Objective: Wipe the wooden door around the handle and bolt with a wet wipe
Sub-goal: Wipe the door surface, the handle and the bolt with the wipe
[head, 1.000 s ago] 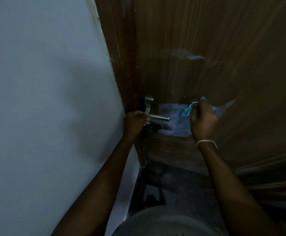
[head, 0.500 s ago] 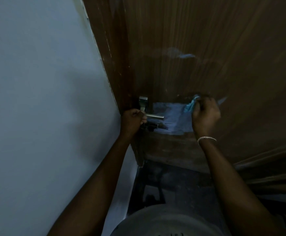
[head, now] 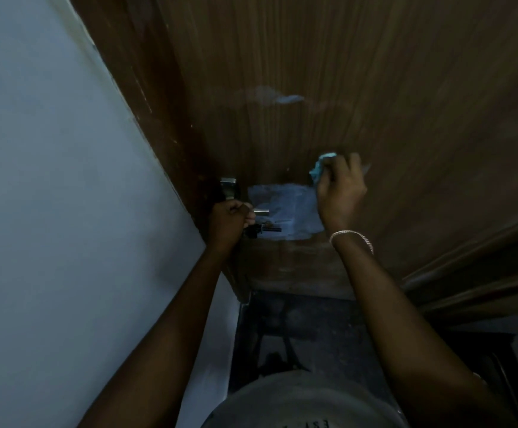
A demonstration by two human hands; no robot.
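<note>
The brown wooden door (head: 359,88) fills the upper right of the head view. My left hand (head: 228,223) is closed around the silver lever handle (head: 261,211), whose plate (head: 228,188) shows above my knuckles. A dark key or bolt (head: 267,229) sticks out just below the handle. My right hand (head: 339,188) presses a crumpled light-blue wet wipe (head: 321,166) against the door, up and to the right of the handle. A pale patch (head: 282,208) lies on the wood between my two hands.
A pale wall (head: 66,211) runs along the left, meeting the dark door frame (head: 165,118). A faint smear (head: 279,97) marks the door higher up. Dark floor (head: 313,332) lies below the door. A bracelet (head: 352,236) circles my right wrist.
My right hand has moved the wipe upward and to the right across the door, away from the handle. My left hand has stayed on the handle.
</note>
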